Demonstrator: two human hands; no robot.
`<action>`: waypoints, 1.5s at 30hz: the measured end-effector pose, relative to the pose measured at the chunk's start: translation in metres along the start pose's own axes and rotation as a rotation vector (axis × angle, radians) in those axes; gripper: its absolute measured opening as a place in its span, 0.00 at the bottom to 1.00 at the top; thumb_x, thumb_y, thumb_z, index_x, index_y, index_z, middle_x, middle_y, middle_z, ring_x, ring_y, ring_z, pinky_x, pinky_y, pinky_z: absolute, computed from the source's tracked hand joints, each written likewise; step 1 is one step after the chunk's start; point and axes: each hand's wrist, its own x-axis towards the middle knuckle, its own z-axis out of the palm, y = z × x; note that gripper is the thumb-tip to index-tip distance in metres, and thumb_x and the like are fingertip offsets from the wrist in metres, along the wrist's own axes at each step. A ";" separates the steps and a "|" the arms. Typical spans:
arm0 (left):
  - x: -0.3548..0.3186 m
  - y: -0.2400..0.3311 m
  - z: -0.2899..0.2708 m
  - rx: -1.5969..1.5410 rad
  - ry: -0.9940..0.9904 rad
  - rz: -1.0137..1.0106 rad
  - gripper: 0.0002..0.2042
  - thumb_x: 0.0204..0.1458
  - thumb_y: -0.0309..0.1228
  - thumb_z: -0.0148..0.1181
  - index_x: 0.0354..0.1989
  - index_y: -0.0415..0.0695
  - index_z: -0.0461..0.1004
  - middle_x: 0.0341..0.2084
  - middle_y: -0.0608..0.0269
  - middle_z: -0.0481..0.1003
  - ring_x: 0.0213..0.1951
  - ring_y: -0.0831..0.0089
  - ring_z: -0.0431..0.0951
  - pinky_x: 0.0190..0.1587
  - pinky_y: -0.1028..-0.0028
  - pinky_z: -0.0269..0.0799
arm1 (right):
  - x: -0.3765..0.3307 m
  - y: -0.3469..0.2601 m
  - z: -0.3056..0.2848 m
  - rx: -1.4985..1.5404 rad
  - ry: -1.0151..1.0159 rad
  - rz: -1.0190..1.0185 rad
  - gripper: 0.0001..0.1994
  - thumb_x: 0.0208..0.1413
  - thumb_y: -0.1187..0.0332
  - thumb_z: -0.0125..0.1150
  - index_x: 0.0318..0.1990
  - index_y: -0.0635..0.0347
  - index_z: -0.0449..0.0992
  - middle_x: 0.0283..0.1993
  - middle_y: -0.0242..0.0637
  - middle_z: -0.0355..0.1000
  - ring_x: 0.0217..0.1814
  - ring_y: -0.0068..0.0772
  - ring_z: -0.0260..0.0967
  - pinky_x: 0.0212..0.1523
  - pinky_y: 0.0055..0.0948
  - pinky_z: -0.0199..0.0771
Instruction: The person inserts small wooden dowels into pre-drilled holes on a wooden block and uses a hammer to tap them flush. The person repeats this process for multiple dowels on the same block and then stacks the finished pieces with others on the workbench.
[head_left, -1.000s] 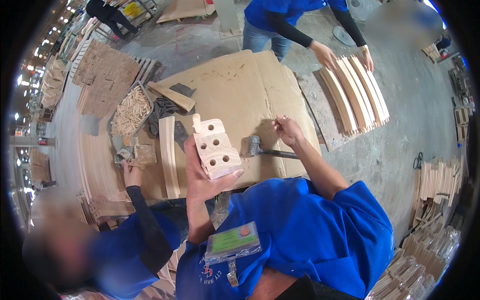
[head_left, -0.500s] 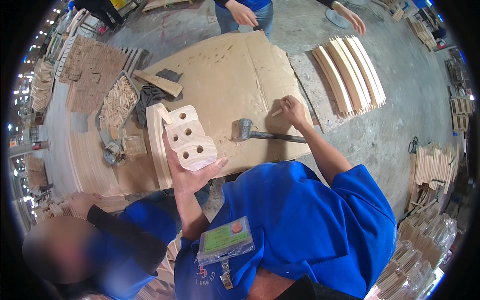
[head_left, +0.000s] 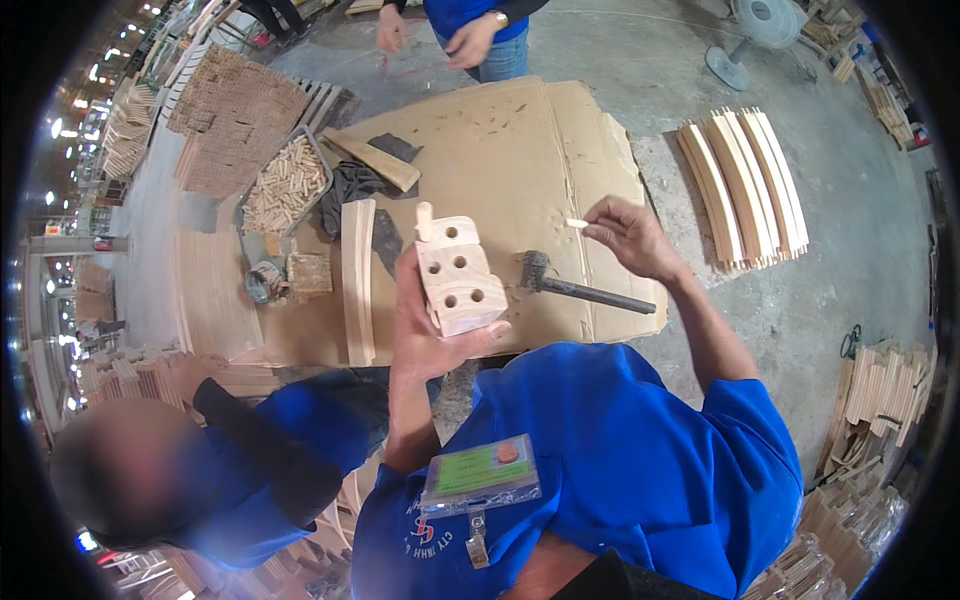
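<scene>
My left hand (head_left: 430,350) is wrapped round a bundle of pale wooden pieces (head_left: 462,277), whose end faces up with several round holes. A wooden dowel (head_left: 424,218) stands up at the bundle's upper left corner. To the right, my right hand (head_left: 640,243) pinches a small dowel (head_left: 577,223) between thumb and fingertips, its free end pointing left, apart from the bundle. Between my hands a dark hammer (head_left: 590,294) lies on the cardboard-covered table (head_left: 480,130). Left of the bundle lies a long wooden strip (head_left: 357,280).
A tray of loose dowels (head_left: 287,185) and a metal can (head_left: 264,284) stand at left, near dark cloth (head_left: 350,184). Curved slats (head_left: 745,185) lie at right. One co-worker (head_left: 465,35) stands across the table; another (head_left: 290,440) is close on my left. A fan (head_left: 765,20) stands farther back.
The whole view has shifted. My right hand has turned, and its dowel now shows more clearly at the fingertips. My left hand still holds the bundle. The co-worker's hands opposite have come closer together.
</scene>
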 end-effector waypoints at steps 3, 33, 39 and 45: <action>0.003 0.002 0.002 0.079 -0.058 0.029 0.53 0.37 0.20 0.82 0.72 0.41 0.52 0.55 0.51 0.72 0.54 0.63 0.80 0.53 0.61 0.84 | 0.021 -0.122 -0.011 -0.191 -0.120 -0.476 0.06 0.62 0.77 0.67 0.45 0.64 0.80 0.39 0.42 0.79 0.41 0.42 0.79 0.43 0.36 0.79; 0.013 -0.009 0.035 -0.070 -0.077 -0.053 0.48 0.36 0.26 0.82 0.68 0.40 0.59 0.55 0.55 0.69 0.59 0.65 0.73 0.61 0.62 0.74 | 0.041 -0.187 -0.010 -0.566 -0.284 -0.679 0.15 0.62 0.58 0.68 0.35 0.61 0.75 0.29 0.41 0.75 0.32 0.51 0.78 0.32 0.44 0.78; 0.015 -0.011 0.032 0.239 -0.092 0.018 0.46 0.36 0.30 0.84 0.66 0.43 0.63 0.52 0.56 0.70 0.56 0.62 0.72 0.59 0.60 0.72 | 0.036 -0.190 -0.007 -0.575 -0.243 -0.711 0.13 0.60 0.64 0.72 0.34 0.61 0.73 0.28 0.40 0.72 0.27 0.48 0.75 0.28 0.41 0.74; 0.015 -0.005 0.049 -0.199 -0.057 -0.080 0.48 0.36 0.26 0.83 0.67 0.41 0.59 0.52 0.56 0.70 0.56 0.66 0.73 0.58 0.62 0.75 | 0.037 -0.170 -0.003 -0.360 -0.154 -0.703 0.10 0.59 0.67 0.73 0.37 0.61 0.76 0.29 0.40 0.73 0.30 0.46 0.76 0.29 0.40 0.73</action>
